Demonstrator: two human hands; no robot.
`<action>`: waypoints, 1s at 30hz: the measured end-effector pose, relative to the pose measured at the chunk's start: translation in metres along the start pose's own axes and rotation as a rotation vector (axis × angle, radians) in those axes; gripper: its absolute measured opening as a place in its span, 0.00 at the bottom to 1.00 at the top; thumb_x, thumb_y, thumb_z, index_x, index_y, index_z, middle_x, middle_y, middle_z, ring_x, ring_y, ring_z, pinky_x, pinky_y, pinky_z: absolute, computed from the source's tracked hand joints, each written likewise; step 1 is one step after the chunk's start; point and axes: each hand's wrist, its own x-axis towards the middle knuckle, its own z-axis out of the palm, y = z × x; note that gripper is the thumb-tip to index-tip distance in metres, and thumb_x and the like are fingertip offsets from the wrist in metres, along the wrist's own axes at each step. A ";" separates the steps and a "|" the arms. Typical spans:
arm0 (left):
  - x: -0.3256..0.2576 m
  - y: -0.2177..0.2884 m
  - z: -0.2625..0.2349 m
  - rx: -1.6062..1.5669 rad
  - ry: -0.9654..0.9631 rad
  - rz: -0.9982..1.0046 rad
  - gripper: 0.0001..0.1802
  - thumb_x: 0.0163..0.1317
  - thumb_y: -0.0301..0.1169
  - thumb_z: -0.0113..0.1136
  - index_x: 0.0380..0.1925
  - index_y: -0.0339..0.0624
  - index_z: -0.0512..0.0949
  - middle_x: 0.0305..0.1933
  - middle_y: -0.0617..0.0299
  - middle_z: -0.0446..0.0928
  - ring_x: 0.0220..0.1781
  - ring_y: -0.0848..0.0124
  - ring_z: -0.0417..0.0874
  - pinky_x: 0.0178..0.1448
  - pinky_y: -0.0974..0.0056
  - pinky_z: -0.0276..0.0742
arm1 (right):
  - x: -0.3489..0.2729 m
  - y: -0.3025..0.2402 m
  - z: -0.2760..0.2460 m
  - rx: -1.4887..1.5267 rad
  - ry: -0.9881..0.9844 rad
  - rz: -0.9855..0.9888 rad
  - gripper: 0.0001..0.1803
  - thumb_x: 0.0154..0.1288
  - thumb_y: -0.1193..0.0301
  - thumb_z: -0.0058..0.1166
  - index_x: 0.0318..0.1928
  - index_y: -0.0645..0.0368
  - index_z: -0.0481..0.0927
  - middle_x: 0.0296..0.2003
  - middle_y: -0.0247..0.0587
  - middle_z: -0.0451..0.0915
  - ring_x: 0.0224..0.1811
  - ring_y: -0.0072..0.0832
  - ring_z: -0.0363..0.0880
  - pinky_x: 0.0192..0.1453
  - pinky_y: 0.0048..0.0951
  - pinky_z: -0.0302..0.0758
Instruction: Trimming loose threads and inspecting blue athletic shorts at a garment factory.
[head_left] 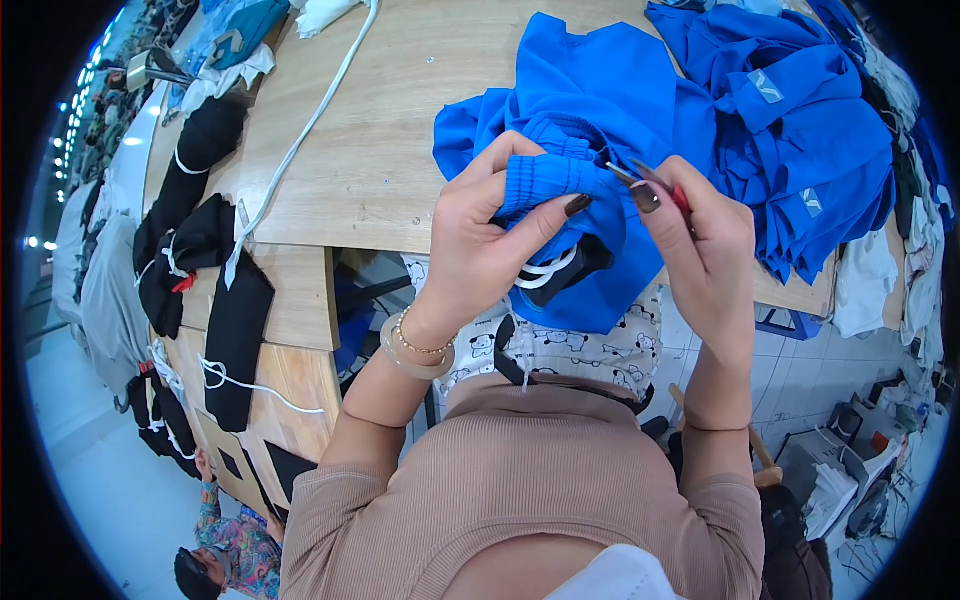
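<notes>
A bright blue garment with a gathered elastic waistband lies partly on the table and hangs over its edge toward me. My left hand is closed on the waistband, its thumb pressed on the gathered fabric. White cord shows inside the opening below that thumb. In my right hand is a small pair of thread snips with a red part near the palm. The metal blades point left at the waistband's edge; whether they touch the cloth I cannot tell.
Several blue garments are piled at the right of the wooden table. A long white cord crosses the table's left side. Rolled black garments tied with cords lie at the left. Another person is at the lower left.
</notes>
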 end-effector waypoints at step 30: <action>-0.002 0.002 -0.003 0.010 -0.014 -0.060 0.09 0.50 0.18 0.64 0.34 0.35 0.82 0.30 0.64 0.72 0.29 0.78 0.70 0.29 0.75 0.63 | 0.004 -0.010 -0.002 -0.363 -0.075 -0.068 0.15 0.60 0.66 0.58 0.24 0.61 0.70 0.15 0.42 0.71 0.14 0.35 0.68 0.17 0.30 0.59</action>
